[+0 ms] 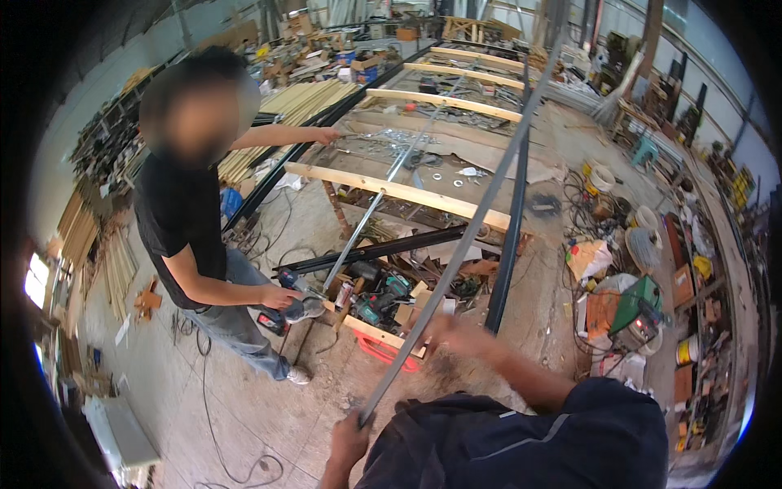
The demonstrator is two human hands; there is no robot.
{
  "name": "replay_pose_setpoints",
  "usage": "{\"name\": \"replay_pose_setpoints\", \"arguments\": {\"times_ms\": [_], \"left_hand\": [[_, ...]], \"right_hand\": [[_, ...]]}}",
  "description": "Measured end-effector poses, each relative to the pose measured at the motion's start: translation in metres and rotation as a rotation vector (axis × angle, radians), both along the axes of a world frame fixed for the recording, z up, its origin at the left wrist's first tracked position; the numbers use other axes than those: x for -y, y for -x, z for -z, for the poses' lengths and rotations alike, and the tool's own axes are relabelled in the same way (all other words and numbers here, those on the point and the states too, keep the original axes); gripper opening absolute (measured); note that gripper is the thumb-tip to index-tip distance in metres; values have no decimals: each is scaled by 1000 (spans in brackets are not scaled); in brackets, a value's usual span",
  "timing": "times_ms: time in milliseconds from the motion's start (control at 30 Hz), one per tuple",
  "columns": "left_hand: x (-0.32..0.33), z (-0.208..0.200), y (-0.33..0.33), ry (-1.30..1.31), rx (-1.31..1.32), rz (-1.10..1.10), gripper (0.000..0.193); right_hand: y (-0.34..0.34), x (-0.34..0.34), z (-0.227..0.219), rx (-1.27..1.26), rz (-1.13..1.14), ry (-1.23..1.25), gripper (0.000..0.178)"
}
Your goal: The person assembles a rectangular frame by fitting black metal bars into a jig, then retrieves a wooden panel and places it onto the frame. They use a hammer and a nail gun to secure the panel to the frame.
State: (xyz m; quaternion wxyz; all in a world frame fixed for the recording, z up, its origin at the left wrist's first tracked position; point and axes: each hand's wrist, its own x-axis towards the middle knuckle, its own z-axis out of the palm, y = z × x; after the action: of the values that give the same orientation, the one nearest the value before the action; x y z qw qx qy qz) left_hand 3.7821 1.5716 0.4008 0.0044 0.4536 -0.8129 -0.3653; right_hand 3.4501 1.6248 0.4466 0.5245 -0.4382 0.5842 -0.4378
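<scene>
A long grey metal bar (pixel 456 265) runs slantwise from low in front of me up to the far right. Its near end is in my left hand (pixel 350 438), with the fingers closed round it. Farther up the bar, my right hand (pixel 450 332) is closed at its right side; the fingers are slightly blurred. Beyond lies a frame of black metal rails (pixel 507 269) with wooden crosspieces (pixel 399 191) and a thin metal rod along its middle. Below the bar sits a wood-edged box (pixel 371 328) packed with power tools, including a green drill (pixel 397 285).
At left a person in a black shirt (pixel 175 212) reaches one arm over the frame, the other hand at a drill (pixel 273 323). Cables (pixel 208 407) cross the floor. Buckets (pixel 601 178), wire coils and a green machine (pixel 637 306) line the right side. Timber (pixel 326 106) is stacked behind.
</scene>
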Motion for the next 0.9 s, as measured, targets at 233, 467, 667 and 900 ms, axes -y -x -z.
{"name": "replay_pose_setpoints", "arguments": {"times_ms": [233, 467, 667, 900], "left_hand": [[46, -47, 140, -700, -330, 433, 34], [23, -15, 152, -660, -297, 402, 40], [-38, 101, 40, -443, 46, 261, 42], [-125, 354, -192, -184, 533, 101, 66]], "right_hand": [[-34, -29, 17, 218, 161, 344, 33], [3, -63, 18, 3, 566, 84, 26], [65, -103, -1, 154, 767, 184, 24], [235, -162, -51, 304, 992, 490, 23]]}}
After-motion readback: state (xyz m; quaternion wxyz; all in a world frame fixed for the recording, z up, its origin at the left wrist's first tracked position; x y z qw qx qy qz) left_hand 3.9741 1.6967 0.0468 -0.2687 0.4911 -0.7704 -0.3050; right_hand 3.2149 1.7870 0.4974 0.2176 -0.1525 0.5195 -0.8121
